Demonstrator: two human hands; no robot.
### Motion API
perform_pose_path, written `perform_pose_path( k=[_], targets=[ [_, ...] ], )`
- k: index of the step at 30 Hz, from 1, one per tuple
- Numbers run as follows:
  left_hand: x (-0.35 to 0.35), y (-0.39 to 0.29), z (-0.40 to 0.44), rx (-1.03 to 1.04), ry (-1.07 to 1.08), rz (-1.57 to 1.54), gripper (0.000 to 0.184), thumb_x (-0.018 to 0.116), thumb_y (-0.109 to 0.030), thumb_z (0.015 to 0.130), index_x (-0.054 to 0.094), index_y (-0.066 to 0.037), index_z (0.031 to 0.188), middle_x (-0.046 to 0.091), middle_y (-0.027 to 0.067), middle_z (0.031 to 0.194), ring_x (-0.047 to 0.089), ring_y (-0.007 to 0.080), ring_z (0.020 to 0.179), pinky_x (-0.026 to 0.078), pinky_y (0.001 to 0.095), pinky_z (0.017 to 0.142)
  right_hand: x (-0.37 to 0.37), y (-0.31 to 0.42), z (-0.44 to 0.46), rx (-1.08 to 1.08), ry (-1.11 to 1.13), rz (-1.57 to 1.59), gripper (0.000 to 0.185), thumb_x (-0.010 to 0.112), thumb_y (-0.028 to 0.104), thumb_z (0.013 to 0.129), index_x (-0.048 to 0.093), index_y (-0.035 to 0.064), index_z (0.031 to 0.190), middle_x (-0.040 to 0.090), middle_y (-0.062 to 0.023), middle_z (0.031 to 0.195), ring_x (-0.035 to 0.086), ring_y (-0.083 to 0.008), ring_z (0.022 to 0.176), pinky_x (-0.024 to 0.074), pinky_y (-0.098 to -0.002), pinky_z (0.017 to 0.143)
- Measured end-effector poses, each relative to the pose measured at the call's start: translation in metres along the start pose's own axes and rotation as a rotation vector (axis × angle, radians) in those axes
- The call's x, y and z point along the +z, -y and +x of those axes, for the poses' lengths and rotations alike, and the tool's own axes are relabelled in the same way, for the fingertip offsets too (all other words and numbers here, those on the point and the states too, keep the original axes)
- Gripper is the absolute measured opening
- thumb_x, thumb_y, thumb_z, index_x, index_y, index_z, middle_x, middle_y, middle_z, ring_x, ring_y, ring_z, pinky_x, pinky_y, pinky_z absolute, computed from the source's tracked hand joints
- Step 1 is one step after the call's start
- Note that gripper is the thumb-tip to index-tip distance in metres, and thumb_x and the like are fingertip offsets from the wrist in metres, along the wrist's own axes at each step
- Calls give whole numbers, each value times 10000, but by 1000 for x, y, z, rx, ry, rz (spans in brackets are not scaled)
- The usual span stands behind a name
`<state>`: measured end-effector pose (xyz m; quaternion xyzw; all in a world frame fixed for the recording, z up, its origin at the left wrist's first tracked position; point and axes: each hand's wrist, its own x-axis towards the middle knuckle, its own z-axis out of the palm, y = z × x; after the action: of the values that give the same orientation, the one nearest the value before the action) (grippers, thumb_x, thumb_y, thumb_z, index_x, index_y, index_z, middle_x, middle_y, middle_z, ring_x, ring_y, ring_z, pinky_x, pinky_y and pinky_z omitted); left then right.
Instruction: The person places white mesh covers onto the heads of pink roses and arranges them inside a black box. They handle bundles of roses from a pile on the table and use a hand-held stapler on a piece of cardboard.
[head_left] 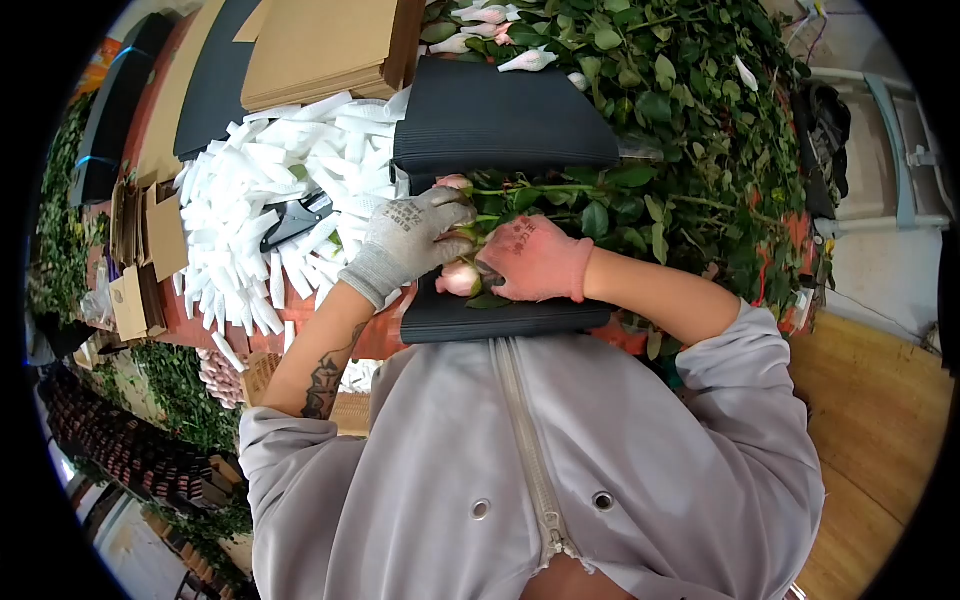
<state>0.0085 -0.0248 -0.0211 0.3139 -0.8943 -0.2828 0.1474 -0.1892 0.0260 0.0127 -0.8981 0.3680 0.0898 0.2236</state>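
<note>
My left hand, in a grey glove, curls its fingers around a rose head that is mostly hidden beneath them. My right hand, in a pinkish-red glove, is closed on a rose just behind its bloom; the grip itself is partly hidden. A pale pink rose shows beside the right fingers, its head toward the left. Another pink rose peeks out above the left fingers. Green stems and leaves run off to the right. Beneath both hands lies a black ribbed sheet, its far part beyond the flowers.
White mesh sleeves form a heap at the left, with a black stapler-like tool among them. Stacked brown cardboard stands behind. Leafy stems cover the right side, with several sleeved roses at the back.
</note>
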Motion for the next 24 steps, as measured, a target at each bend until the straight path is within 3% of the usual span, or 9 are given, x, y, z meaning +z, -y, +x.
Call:
perform_pose_path(
  k=[7, 10, 14, 16, 17, 19, 20, 22, 24],
  targets=[
    [-2, -8, -3, -34, 20, 14, 309, 602, -288, 779, 629, -134, 1046, 594, 47, 1051, 596, 249, 920, 486, 375, 739, 5, -1, 6, -62, 34, -106, 174, 574, 225, 747, 600, 79, 839, 611, -92, 840, 628, -244, 794, 490, -381, 646],
    [-9, -14, -8, -44, 22, -58, 249, 546, -140, 814, 645, -97, 1039, 598, 93, 1109, 593, 270, 965, 483, 369, 801, 11, -5, 0, -164, -41, -38, 94, 550, 176, 740, 557, 91, 780, 584, -66, 791, 624, -224, 768, 483, -375, 598],
    [-30, -38, -14, -128, 0, -52, 232, 553, -138, 816, 656, -76, 1014, 622, 113, 1059, 599, 278, 955, 477, 364, 820, 10, -7, 2, -165, -47, -23, 109, 550, 177, 739, 574, 92, 803, 585, -63, 796, 623, -217, 773, 486, -374, 612],
    [-39, -45, -21, -102, 282, -316, 218, 556, -133, 834, 658, -26, 994, 643, 139, 1009, 613, 278, 948, 472, 344, 839, 9, -8, 1, -160, -30, -41, 151, 563, 219, 755, 590, 94, 836, 591, -61, 808, 624, -224, 781, 488, -371, 631],
    [-35, -41, -26, -104, 285, -318, 218, 556, -133, 834, 658, -26, 994, 643, 139, 1009, 613, 278, 948, 472, 344, 839, 8, -7, 0, -160, -28, -36, 151, 563, 219, 755, 590, 94, 836, 591, -61, 808, 624, -224, 781, 488, -371, 631],
    [-26, -32, -36, -219, 284, -615, 247, 579, -202, 839, 657, -2, 961, 651, 153, 949, 620, 269, 928, 483, 334, 805, 1, -4, -1, -53, 31, -7, 220, 590, 264, 774, 554, 95, 909, 551, -68, 908, 606, -235, 806, 473, -374, 656],
    [-26, -26, -39, -203, 334, -571, 287, 570, -219, 853, 638, 6, 1018, 646, 172, 986, 618, 281, 943, 474, 328, 836, -6, -2, -1, -58, 33, -6, 220, 590, 264, 774, 554, 95, 909, 551, -68, 908, 606, -235, 806, 473, -374, 656],
    [-24, -25, -40, -190, 318, -568, 288, 573, -219, 852, 638, 9, 1014, 645, 176, 982, 618, 285, 937, 475, 332, 831, -19, 1, -1, 199, 0, -31, 239, 594, 298, 783, 555, 85, 884, 561, -72, 894, 612, -226, 797, 476, -373, 647],
    [-23, -26, -41, -169, 323, -566, 288, 575, -219, 852, 639, 12, 1011, 644, 180, 978, 618, 289, 930, 477, 336, 826, -8, -2, 5, 160, 5, -87, 235, 592, 294, 778, 555, 80, 865, 564, -75, 868, 614, -226, 780, 475, -368, 631]
  ],
)
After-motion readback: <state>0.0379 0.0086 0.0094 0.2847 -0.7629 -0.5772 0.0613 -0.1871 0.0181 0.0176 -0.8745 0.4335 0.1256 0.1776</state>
